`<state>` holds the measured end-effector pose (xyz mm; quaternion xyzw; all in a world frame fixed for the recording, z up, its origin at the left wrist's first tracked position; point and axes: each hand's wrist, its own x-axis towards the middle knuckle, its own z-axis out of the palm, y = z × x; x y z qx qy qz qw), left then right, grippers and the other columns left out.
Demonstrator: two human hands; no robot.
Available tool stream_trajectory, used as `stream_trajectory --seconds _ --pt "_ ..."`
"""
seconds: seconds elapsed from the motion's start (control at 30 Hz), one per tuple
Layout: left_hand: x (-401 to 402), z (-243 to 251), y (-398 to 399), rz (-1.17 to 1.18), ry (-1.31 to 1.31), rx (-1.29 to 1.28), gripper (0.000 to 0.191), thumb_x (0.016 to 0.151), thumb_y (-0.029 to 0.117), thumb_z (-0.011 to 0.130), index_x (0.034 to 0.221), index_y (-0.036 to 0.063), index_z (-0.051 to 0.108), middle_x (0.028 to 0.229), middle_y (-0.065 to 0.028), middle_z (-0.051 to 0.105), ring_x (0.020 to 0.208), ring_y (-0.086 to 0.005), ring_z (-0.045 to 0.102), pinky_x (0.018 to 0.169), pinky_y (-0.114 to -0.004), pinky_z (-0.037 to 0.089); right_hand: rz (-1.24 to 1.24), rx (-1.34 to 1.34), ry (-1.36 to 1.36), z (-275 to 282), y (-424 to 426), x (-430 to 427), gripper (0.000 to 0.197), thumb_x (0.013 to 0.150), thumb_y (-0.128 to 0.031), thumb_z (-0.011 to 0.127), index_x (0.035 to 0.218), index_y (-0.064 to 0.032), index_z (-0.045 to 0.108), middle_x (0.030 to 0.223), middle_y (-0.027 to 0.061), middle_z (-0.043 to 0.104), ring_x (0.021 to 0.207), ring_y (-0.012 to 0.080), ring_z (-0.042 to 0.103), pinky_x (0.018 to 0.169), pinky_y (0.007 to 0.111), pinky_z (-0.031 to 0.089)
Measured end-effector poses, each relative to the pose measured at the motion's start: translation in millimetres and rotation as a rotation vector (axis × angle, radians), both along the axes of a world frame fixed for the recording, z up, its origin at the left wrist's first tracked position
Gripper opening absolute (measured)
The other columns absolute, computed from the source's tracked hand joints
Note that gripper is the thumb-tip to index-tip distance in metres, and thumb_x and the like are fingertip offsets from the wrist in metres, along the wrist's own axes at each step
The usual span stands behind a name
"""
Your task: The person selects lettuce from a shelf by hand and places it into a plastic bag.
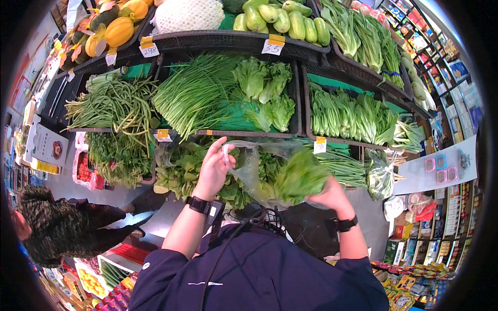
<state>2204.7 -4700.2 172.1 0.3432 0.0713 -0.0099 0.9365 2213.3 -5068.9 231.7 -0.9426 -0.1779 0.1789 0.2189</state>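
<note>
My left hand (pixel 217 165) is raised in front of me and pinches the rim of a clear plastic bag (pixel 249 167), whose mouth spreads to the right. At the bag's right side my right hand (pixel 330 195) grips a leafy green lettuce (pixel 301 175), blurred by motion. Whether the lettuce is inside the bag or in front of it I cannot tell. Several similar lettuce heads (pixel 272 93) lie in the crate straight ahead, beside a heap of garlic chives (pixel 198 93). Below the bag and left of it are broad leafy greens (pixel 183 167).
Long beans (pixel 113 97) fill the crate at left, with bunched greens (pixel 346 112) at right. Higher up stand pale green squashes (pixel 280 19) and orange pumpkins (pixel 120 31). Another person (pixel 70 225) is at lower left. A wrapped vegetable bag (pixel 379 175) hangs near a white panel (pixel 432 167).
</note>
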Motion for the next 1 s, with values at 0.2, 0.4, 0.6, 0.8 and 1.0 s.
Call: stream_trajectory --seconds 0.2,0.4,0.6,0.8,1.0 --pt "-12 -9 4 0.003 -0.006 -0.066 0.048 0.091 0.011 0.046 0.138 0.0041 0.038 0.118 -0.0127 0.055 0.083 -0.0204 0.059 0.074 -0.032 0.050 -0.504 1.156 0.449 41 117 89 0.056 0.088 -0.026 0.066 0.131 0.0043 0.046 0.124 0.0119 0.059 0.107 0.0184 0.059 0.093 0.030 0.046" --pt "-29 4 -5 -0.045 0.068 0.046 0.045 0.091 0.008 0.045 0.135 0.0028 0.041 0.117 -0.0122 0.058 0.078 -0.0158 0.059 0.068 -0.025 0.047 -0.458 0.445 0.080 -53 216 184 0.064 0.077 -0.050 0.070 0.110 0.0041 0.063 0.110 0.0215 0.066 0.101 0.0309 0.064 0.088 0.036 0.049" --pt "-43 1 13 -0.033 0.143 0.204 0.041 0.093 0.008 0.046 0.134 0.0029 0.043 0.116 -0.0101 0.058 0.078 -0.0144 0.058 0.072 -0.028 0.049 -0.175 0.050 0.100 -72 220 182 0.078 0.078 -0.062 0.060 0.119 0.0045 0.057 0.117 0.0244 0.061 0.109 0.0364 0.059 0.092 0.039 0.047" --pt "-13 -28 17 0.278 -0.032 1.302 0.042 0.083 0.015 0.065 0.121 0.0009 0.054 0.118 -0.0163 0.056 0.099 -0.0254 0.058 0.084 -0.036 0.049 -0.340 0.607 0.023 -33 160 121 0.044 0.088 -0.035 0.063 0.111 0.0015 0.059 0.100 0.0135 0.067 0.089 0.0225 0.064 0.078 0.032 0.051" --pt "98 29 -4 0.168 -0.055 1.598 0.066 0.082 0.037 0.068 0.127 -0.0049 0.046 0.109 -0.0232 0.063 0.095 -0.0317 0.064 0.085 -0.040 0.050 -0.305 0.335 0.090 -37 69 48 0.023 0.085 -0.021 0.065 0.095 -0.0003 0.065 0.083 0.0084 0.067 0.076 0.0146 0.062 0.069 0.028 0.050"
